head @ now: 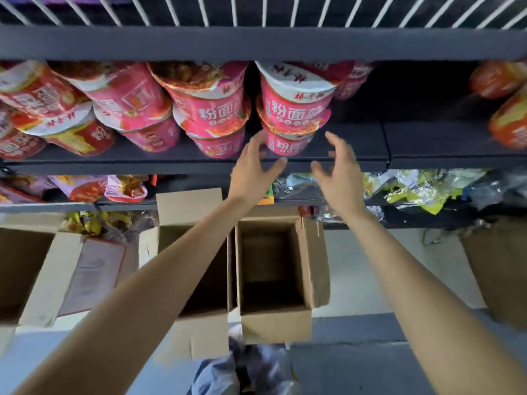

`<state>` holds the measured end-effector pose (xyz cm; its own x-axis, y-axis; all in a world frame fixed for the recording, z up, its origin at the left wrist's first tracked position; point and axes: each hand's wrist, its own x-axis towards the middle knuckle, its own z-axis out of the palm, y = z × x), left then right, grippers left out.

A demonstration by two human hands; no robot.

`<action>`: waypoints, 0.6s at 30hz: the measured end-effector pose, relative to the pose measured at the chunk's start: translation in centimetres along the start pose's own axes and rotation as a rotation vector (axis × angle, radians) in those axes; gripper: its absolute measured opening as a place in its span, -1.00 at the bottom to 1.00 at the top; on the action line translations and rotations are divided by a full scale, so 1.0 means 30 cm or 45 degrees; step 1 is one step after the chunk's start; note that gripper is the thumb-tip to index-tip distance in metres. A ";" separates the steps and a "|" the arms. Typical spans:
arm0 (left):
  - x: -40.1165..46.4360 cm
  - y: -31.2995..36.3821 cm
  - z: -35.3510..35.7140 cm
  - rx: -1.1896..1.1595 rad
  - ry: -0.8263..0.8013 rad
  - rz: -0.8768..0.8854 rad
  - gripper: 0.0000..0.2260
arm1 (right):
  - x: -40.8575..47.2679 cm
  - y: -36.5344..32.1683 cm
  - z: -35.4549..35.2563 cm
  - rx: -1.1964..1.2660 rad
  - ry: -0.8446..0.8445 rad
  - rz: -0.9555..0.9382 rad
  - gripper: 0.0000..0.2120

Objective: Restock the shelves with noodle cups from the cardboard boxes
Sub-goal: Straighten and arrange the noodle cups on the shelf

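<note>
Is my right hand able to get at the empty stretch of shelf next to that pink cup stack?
Probably yes. The right hand is open at the shelf edge, and the dark bare stretch right of the pink noodle cup stack has nothing blocking it.

On the dark grey shelf board [356,143], the bare stretch lies right of the two-high stack of pink noodle cups [293,115] and runs to the orange cups [510,121] at the far right edge. Left of that stack, more pink cups [211,109] crowd the board wall to wall, with only a narrow dark slot between the two stacks. The dark shelf rail overhead [256,42] caps the height. Below, the small open brown cardboard box [273,323] is open at the top.
</note>
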<state>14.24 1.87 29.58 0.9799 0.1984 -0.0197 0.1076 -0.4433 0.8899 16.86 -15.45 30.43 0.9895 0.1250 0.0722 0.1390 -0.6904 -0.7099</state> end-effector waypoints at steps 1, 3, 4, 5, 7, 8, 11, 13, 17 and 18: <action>0.027 -0.008 0.036 -0.015 0.021 -0.008 -0.40 | 0.026 0.019 0.003 0.026 -0.053 0.006 -0.40; 0.070 -0.024 0.094 -0.075 0.066 -0.019 -0.32 | 0.068 0.045 0.008 0.057 -0.154 -0.010 -0.30; 0.084 -0.029 0.116 -0.103 0.091 -0.017 -0.31 | 0.086 0.056 0.011 0.044 -0.192 -0.028 -0.28; 0.091 -0.034 0.134 -0.118 0.117 -0.013 -0.31 | 0.099 0.068 0.013 0.020 -0.219 -0.051 -0.27; 0.097 -0.047 0.159 -0.119 0.181 0.005 -0.32 | 0.125 0.092 0.016 -0.034 -0.232 -0.114 -0.29; 0.095 -0.051 0.168 -0.096 0.218 0.025 -0.33 | 0.134 0.103 0.014 -0.050 -0.231 -0.159 -0.31; 0.074 -0.028 0.215 0.027 0.492 0.114 -0.47 | 0.155 0.154 -0.021 -0.056 -0.254 -0.273 -0.39; 0.038 0.023 0.288 0.000 0.739 0.172 -0.62 | 0.171 0.223 -0.075 -0.094 -0.243 -0.337 -0.47; 0.021 0.126 0.491 0.014 0.773 0.343 -0.76 | 0.257 0.396 -0.234 -0.055 -0.147 -0.424 -0.60; 0.047 0.141 0.539 0.006 0.737 0.340 -0.77 | 0.285 0.437 -0.270 -0.045 -0.134 -0.430 -0.62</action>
<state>18.79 -13.85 25.95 0.7239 0.5202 0.4531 -0.1260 -0.5461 0.8282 27.47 -29.20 27.41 0.8784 0.4218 0.2246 0.4605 -0.6217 -0.6336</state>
